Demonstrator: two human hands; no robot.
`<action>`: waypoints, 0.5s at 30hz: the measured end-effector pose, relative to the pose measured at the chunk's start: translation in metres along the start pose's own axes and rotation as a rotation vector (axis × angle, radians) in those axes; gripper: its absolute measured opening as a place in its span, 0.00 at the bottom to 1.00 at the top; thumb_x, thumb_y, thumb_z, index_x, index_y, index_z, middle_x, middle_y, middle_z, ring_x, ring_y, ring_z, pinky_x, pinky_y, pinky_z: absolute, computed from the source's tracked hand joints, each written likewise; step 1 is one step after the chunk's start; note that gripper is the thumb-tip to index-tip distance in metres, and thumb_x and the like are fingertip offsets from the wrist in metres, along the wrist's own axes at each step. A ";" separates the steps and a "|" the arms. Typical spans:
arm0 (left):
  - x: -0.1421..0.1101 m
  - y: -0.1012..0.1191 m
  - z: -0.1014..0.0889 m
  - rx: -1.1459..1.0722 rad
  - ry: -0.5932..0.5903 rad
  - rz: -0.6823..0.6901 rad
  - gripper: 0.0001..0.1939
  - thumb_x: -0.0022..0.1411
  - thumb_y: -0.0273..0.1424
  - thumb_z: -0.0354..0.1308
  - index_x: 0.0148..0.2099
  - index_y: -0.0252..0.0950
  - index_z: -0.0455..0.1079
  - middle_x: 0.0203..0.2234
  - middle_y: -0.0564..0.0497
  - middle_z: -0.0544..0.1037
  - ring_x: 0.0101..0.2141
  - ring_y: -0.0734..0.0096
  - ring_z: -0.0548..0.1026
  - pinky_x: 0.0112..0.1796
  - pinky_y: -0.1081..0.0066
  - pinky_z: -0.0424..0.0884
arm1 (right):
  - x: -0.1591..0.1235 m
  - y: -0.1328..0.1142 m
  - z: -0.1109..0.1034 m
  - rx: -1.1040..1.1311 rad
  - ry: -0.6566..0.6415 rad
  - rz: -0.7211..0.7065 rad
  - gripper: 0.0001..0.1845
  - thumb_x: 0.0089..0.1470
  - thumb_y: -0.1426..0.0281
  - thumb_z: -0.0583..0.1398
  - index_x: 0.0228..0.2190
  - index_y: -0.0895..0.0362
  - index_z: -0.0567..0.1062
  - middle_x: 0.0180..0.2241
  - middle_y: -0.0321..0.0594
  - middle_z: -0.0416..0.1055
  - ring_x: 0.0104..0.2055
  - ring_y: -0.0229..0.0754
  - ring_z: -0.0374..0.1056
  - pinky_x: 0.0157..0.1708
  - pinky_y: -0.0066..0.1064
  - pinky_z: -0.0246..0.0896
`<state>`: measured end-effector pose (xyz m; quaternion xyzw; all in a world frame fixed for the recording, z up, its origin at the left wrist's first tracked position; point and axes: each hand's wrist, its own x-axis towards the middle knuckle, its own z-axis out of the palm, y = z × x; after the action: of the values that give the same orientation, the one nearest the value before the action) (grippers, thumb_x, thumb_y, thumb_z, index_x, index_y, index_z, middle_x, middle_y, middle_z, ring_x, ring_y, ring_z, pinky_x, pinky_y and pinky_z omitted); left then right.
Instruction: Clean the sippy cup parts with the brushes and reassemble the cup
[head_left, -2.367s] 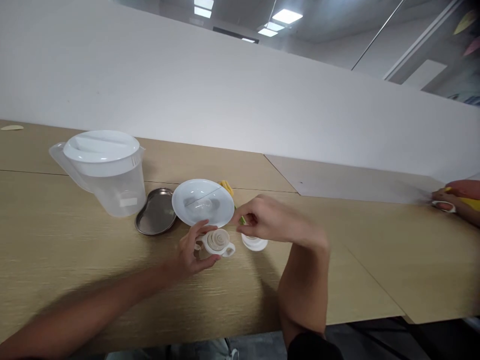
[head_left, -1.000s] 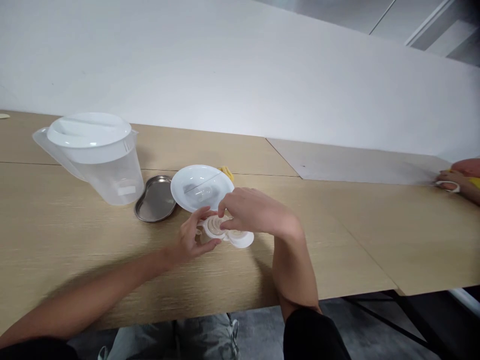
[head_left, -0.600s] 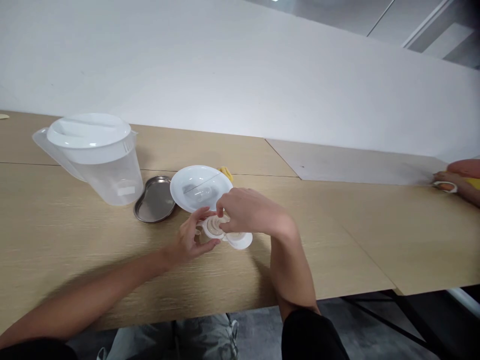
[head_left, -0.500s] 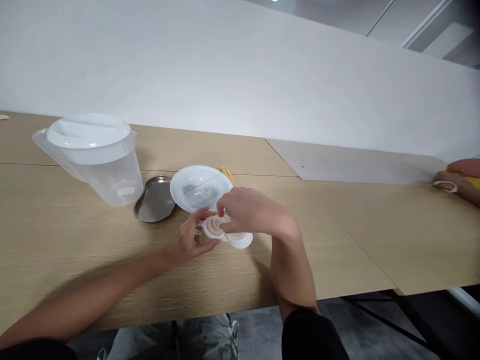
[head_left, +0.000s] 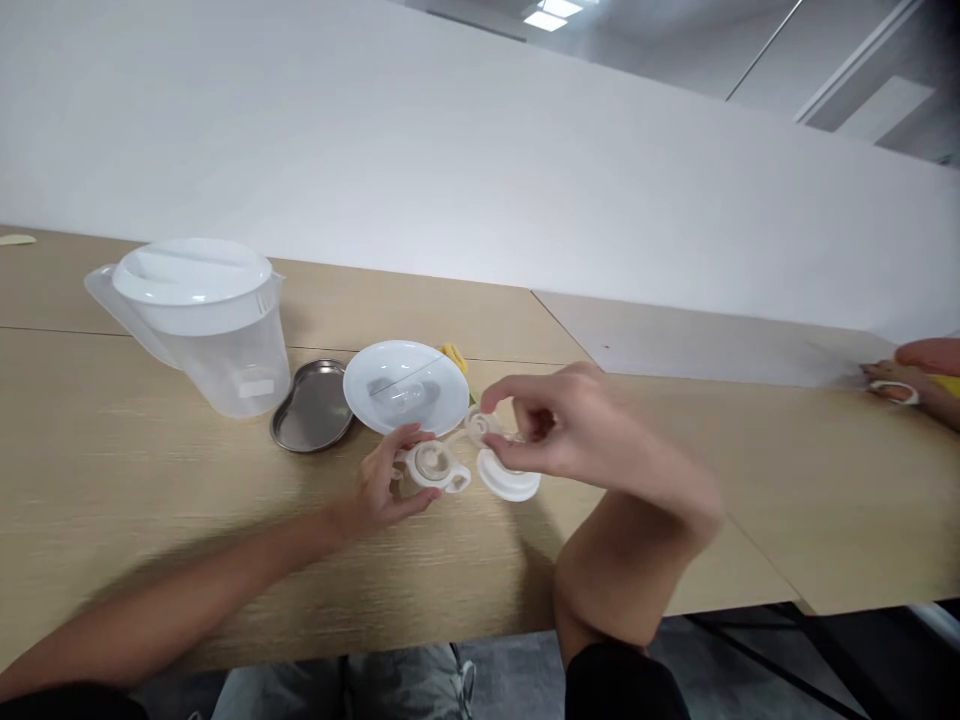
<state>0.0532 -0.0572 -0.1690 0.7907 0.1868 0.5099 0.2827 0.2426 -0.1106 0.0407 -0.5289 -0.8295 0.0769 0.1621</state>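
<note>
There are three hands: the person's left hand (head_left: 386, 480) and right hand (head_left: 570, 415), plus one co-worker's hand (head_left: 886, 376). Dishes and vessels number four: one lidded pitcher (head_left: 229, 360), one kidney-shaped metal tray (head_left: 311, 410), one white bowl (head_left: 360, 378) and one white cup (head_left: 436, 483). There is also one white round piece (head_left: 510, 484), one translucent disc (head_left: 478, 426) and one yellow item (head_left: 454, 357).

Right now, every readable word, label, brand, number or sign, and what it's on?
No readable text in view.
Pitcher: pale patch, perhaps a label; any print too small and blurred to read.
Cup in the left hand, clear disc in the right hand: nothing legible.
</note>
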 end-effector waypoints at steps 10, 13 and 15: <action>-0.002 -0.001 0.001 0.013 -0.003 -0.008 0.36 0.57 0.34 0.62 0.63 0.39 0.49 0.51 0.40 0.72 0.48 0.58 0.74 0.44 0.64 0.74 | 0.011 0.034 -0.005 0.137 0.362 0.208 0.12 0.45 0.62 0.62 0.30 0.58 0.75 0.14 0.28 0.60 0.17 0.32 0.55 0.21 0.26 0.50; -0.003 -0.001 0.002 0.014 -0.003 -0.022 0.34 0.57 0.34 0.62 0.62 0.39 0.51 0.51 0.40 0.71 0.48 0.58 0.74 0.43 0.64 0.74 | 0.038 0.047 0.013 0.097 0.289 0.202 0.10 0.45 0.65 0.62 0.29 0.59 0.76 0.15 0.30 0.63 0.18 0.33 0.57 0.24 0.27 0.51; -0.003 -0.001 0.002 0.011 -0.009 -0.039 0.33 0.57 0.34 0.62 0.61 0.39 0.52 0.51 0.40 0.71 0.48 0.57 0.74 0.43 0.65 0.75 | 0.056 0.057 0.026 0.045 0.256 0.208 0.08 0.45 0.68 0.61 0.29 0.59 0.76 0.16 0.31 0.65 0.19 0.34 0.59 0.25 0.27 0.52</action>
<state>0.0535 -0.0585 -0.1724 0.7909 0.2037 0.4996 0.2889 0.2605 -0.0349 0.0098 -0.6137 -0.7409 0.0440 0.2694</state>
